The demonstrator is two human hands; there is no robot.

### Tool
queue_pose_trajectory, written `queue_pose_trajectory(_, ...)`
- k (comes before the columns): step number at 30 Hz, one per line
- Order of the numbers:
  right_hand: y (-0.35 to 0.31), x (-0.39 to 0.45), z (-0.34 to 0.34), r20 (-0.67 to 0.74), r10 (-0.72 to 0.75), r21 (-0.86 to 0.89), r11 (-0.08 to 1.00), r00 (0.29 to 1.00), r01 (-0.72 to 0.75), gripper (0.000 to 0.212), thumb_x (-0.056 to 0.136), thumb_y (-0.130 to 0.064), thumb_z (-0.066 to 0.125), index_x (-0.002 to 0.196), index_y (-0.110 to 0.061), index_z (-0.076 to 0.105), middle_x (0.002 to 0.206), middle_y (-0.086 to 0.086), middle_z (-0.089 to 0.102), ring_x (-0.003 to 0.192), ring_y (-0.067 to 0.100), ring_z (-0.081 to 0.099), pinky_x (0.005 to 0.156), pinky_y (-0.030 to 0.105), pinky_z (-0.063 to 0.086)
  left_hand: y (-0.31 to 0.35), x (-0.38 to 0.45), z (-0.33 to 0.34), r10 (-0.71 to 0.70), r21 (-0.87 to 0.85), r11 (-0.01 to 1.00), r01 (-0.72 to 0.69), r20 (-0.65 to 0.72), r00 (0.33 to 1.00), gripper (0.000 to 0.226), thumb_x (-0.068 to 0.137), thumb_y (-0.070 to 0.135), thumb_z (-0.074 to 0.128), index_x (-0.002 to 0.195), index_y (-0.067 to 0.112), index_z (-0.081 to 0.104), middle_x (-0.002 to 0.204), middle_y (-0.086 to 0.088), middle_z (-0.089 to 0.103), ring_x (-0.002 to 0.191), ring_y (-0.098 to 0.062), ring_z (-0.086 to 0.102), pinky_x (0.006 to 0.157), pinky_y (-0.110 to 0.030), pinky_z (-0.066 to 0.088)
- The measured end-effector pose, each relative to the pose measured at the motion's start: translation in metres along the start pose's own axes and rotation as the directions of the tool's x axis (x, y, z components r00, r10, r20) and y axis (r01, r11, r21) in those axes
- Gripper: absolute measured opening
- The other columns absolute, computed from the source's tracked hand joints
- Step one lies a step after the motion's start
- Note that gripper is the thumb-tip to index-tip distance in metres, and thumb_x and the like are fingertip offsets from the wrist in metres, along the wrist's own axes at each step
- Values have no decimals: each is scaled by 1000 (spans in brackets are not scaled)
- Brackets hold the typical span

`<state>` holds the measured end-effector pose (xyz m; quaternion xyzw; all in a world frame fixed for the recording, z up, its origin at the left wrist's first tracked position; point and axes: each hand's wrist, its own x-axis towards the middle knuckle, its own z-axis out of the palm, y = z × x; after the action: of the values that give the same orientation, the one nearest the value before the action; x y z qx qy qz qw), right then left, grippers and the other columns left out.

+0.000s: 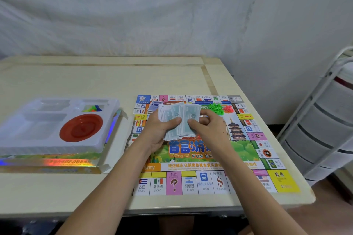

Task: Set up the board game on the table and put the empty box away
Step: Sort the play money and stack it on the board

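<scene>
Game board: the game board (pixel 200 160) lies flat and unfolded on the counter (pixel 95 82), in the centre-right of the frame; its near edge runs close to the counter's front edge; printed squares with flags and prices ring a green centre picture.
Paper money: a fanned stack of pale blue-green paper money (pixel 179 120) is held above the upper middle of the board; the notes overlap and splay upward.
Left hand: the left hand (pixel 160 131) grips the stack from below and the left, thumb curled across the face of the notes, fingers curled behind them.
Right hand: the right hand (pixel 208 128) meets the stack from the right; its thumb and curled fingers pinch the rightmost notes.
Cards: a small deck of cards (pixel 153 105) lies on the board just above and left of the money.
Houses: a heap of green pieces (pixel 216 108) and a heap of red pieces (pixel 228 108) sit side by side on the board's upper right.
Box: the game box (pixel 57 164) sits on the counter at left of frame, apart from the board; a white plastic tray (pixel 38 129) rests in it.
Tray contents: a red dish (pixel 81 127) fills one recess; small coloured pawns (pixel 92 108) lie in the recess above it.
Drawers: a white drawer unit (pixel 324 129) stands at the right edge of the frame, beside the counter.
Backdrop: a creased white cloth (pixel 152 9) hangs behind the counter.
</scene>
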<state>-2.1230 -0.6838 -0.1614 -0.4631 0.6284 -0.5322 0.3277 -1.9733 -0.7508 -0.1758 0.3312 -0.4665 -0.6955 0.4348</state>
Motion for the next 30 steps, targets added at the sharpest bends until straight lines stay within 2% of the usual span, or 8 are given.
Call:
queue_pose_trajectory(6, -1, 4, -3, -86, -9, -21, 1000, 996, 7, 19, 87, -20, 67, 105, -22, 63, 79, 1, 72, 76, 21, 72, 72, 49, 59, 7, -4, -4, -92, -88, 990, 108, 167, 982, 46, 89, -14, 51, 126, 13, 54, 116, -18, 69, 102, -33, 69, 71, -41, 60)
queue_pose_trajectory(9, -1, 4, -4, -64, -28, -74, 997, 998, 23, 25, 85, -21, 69, 108, -24, 61, 94, -5, 71, 83, 10, 70, 73, 36, 61, 6, -4, -3, -61, -53, 996, 69, 144, 988, 47, 86, -17, 56, 124, 11, 55, 109, -16, 72, 98, -31, 71, 72, -41, 61)
queue_pose_trajectory(13, -4, 0, -3, 9, -72, -101, 992, 997, 73, 30, 87, -16, 68, 115, -23, 61, 99, -6, 71, 83, 4, 69, 60, 14, 55, 3, -2, 3, -31, 48, 998, 28, 51, 998, 45, 80, -10, 69, 119, 11, 58, 107, -14, 73, 94, -30, 72, 70, -40, 61)
queue_pose_trajectory(16, -4, -1, -4, -39, -72, -72, 995, 997, 69, 24, 85, -13, 69, 105, -24, 64, 91, -6, 73, 79, 6, 71, 64, 21, 59, 1, -1, 6, -15, 76, 997, 15, 5, 1000, 42, 80, -6, 72, 116, 13, 60, 108, -14, 73, 97, -31, 71, 76, -43, 60)
queue_pose_trajectory(20, -1, 4, -9, -131, -56, -74, 996, 990, 47, 17, 85, -16, 69, 97, -28, 67, 82, -11, 73, 73, 1, 70, 66, 30, 61, 2, -3, 1, -82, -68, 993, 94, 166, 983, 47, 89, -16, 46, 125, 14, 56, 118, -17, 69, 109, -34, 66, 85, -46, 58)
queue_pose_trajectory(22, 1, 6, -12, -128, -34, -50, 998, 991, 27, 17, 86, -17, 68, 100, -26, 68, 85, -10, 74, 76, 3, 71, 67, 32, 62, 1, -3, -3, -77, -99, 990, 100, 213, 974, 51, 89, -18, 45, 129, 13, 53, 122, -19, 67, 112, -35, 65, 85, -46, 58)
queue_pose_trajectory(26, 5, 6, -13, -101, -5, -10, 1000, 995, 4, 19, 88, -18, 67, 107, -23, 68, 91, -7, 75, 80, 6, 73, 69, 36, 62, 1, -3, -1, -52, -68, 996, 63, 158, 986, 48, 88, -17, 53, 126, 12, 53, 110, -14, 72, 101, -29, 70, 72, -37, 60)
queue_pose_trajectory(30, 3, 3, -10, -69, -18, 23, 1000, 997, 19, 20, 87, -15, 68, 103, -26, 67, 92, -4, 74, 83, 9, 72, 74, 37, 62, -3, -2, 4, -12, -33, 999, 13, 42, 999, 49, 83, -10, 66, 127, 11, 54, 114, -15, 71, 105, -33, 69, 74, -40, 61)
